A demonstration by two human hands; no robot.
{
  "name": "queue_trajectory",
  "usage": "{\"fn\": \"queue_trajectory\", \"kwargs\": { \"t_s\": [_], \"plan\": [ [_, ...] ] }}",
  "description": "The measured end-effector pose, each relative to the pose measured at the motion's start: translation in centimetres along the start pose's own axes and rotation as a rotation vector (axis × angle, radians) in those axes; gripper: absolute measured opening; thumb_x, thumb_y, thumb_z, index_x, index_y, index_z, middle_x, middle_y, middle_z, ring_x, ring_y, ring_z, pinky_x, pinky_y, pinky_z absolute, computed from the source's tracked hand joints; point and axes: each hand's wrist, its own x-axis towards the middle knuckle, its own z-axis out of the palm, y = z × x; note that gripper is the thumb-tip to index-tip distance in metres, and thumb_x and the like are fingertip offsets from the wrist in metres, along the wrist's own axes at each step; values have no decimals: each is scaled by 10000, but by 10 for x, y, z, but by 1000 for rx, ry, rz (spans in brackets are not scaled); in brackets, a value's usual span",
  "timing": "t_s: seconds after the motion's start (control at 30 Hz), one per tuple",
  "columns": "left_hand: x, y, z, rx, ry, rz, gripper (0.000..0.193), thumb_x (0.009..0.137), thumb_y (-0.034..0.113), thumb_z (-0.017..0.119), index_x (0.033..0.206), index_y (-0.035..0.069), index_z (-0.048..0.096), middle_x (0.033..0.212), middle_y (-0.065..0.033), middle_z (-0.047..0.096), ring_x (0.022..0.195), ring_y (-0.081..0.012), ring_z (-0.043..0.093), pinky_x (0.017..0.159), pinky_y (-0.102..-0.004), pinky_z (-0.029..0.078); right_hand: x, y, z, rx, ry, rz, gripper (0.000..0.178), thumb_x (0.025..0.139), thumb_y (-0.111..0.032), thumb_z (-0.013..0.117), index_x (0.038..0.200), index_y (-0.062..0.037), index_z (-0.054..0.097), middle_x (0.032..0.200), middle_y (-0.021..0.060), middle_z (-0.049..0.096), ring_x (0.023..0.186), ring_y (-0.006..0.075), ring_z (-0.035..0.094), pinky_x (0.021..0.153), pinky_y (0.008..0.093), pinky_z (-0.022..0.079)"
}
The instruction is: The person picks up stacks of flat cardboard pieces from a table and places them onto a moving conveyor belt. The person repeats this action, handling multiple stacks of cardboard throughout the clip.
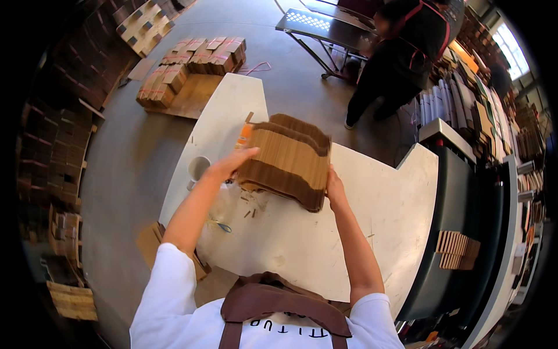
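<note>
A thick stack of flat brown cardboard pieces (290, 160) is held up on edge over the white table (360, 203). My left hand (232, 164) presses against the stack's left side. On its right lower corner, my right hand (333, 186) grips the stack. The stack sits between both palms, slightly tilted.
A white cup (197, 168) and scissors (221, 225) lie on the table's left part, with small cardboard scraps (253, 203) nearby. Bundled cardboard stacks (192, 64) sit on a floor pallet beyond. A person in dark clothes (401, 52) stands at the far right. A dark machine (465, 232) borders the table's right.
</note>
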Motion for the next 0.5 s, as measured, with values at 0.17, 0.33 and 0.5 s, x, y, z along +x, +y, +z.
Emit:
{"fn": "queue_trajectory", "kwargs": {
  "t_s": [0.17,0.33,0.5],
  "plan": [
    [-20,25,-10,919,615,370,610,894,252,584,1410,53,327,1391,-162,426,1236,-296,456,1007,-390,371,10,1,7,-91,156,-77,609,963,-528,323,1326,-61,468,1166,131,598,1024,233,578,814,365,486],
    [-25,32,64,1512,440,750,680,824,266,658,1410,95,358,1478,-147,296,1379,-324,241,1095,-484,206,16,21,2,-819,84,-177,481,984,-404,329,1244,-40,509,1177,186,593,1021,303,600,838,414,490],
    [-33,27,32,1525,370,522,630,895,287,572,1435,87,316,1511,-136,238,1405,-293,188,1122,-471,143,-16,-30,36,-83,294,-180,537,959,-435,366,1184,15,553,1155,232,594,1087,384,547,946,388,418]
  ]
}}
